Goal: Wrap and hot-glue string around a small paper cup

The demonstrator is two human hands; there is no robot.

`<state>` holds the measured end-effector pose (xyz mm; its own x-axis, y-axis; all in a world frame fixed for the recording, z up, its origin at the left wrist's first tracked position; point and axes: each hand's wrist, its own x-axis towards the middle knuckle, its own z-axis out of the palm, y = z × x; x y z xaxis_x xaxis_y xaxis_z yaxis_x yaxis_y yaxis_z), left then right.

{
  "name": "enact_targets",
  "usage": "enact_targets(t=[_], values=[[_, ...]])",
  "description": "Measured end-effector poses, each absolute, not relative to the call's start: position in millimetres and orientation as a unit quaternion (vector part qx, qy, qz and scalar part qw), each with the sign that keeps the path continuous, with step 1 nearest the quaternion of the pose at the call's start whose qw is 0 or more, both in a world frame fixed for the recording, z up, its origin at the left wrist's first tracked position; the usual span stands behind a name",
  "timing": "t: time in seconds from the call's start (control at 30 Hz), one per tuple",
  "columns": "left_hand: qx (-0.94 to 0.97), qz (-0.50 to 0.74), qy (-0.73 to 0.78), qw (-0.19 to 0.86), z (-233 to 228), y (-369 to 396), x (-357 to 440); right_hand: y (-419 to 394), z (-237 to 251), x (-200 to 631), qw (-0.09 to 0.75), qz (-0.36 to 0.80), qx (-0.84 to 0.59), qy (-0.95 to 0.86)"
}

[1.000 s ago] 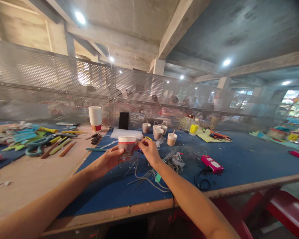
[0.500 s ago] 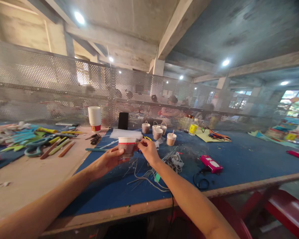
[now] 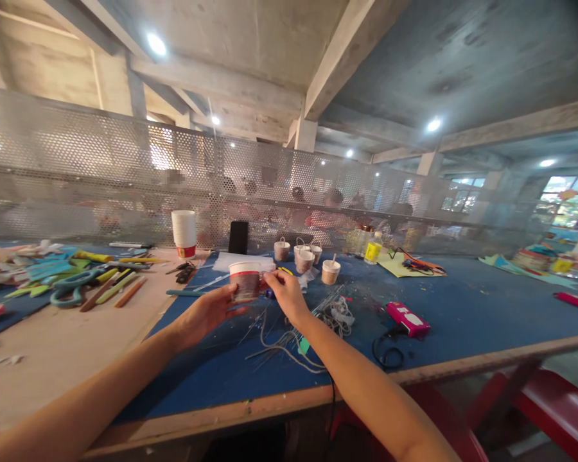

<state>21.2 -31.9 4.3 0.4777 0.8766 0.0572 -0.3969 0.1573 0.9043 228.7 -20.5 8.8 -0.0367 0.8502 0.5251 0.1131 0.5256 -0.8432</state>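
Note:
My left hand (image 3: 210, 311) holds a paper cup (image 3: 245, 280) with a white rim and a brown wrapped body, raised a little above the blue table (image 3: 462, 308). At the cup's right side my right hand (image 3: 284, 292) pinches something small against it with closed fingertips; what it pinches is too small to make out. Below both hands lies a tangle of thin wires and grey cord (image 3: 289, 333).
Several small decorated cups (image 3: 304, 256) stand behind the hands, near a black phone (image 3: 238, 237) and a stack of white cups (image 3: 183, 232). Scissors and sticks (image 3: 81, 282) lie at left. A pink glue gun (image 3: 407, 319) with black cable lies at right. People sit behind the perforated screen.
Both hands stay on the cup in nearly the same hold. The view has shifted slightly, so hands and cup sit a little higher in the picture.

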Motion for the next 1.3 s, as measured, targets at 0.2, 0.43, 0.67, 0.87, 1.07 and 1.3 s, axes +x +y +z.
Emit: enact_targets(t=[0.2,0.43,0.67,0.87,1.07,1.3], values=[[0.442,0.475,0.263,0.714,2,-28,23,-28,14,228,0.572,0.289,-0.386,-0.664],[0.515,0.454,0.257,0.68,3,-32,27,-33,14,224,0.561,0.277,-0.381,-0.681],[0.535,0.46,0.284,0.65,5,-32,27,-35,13,223,0.558,0.269,-0.373,-0.691],[0.541,0.459,0.279,0.647,6,-33,28,-32,11,225,0.553,0.239,-0.399,-0.691],[0.542,0.446,0.268,0.66,6,-34,27,-32,13,226,0.554,0.225,-0.409,-0.689],[0.501,0.48,0.276,0.665,3,-29,26,-35,14,225,0.546,0.268,-0.389,-0.692]])
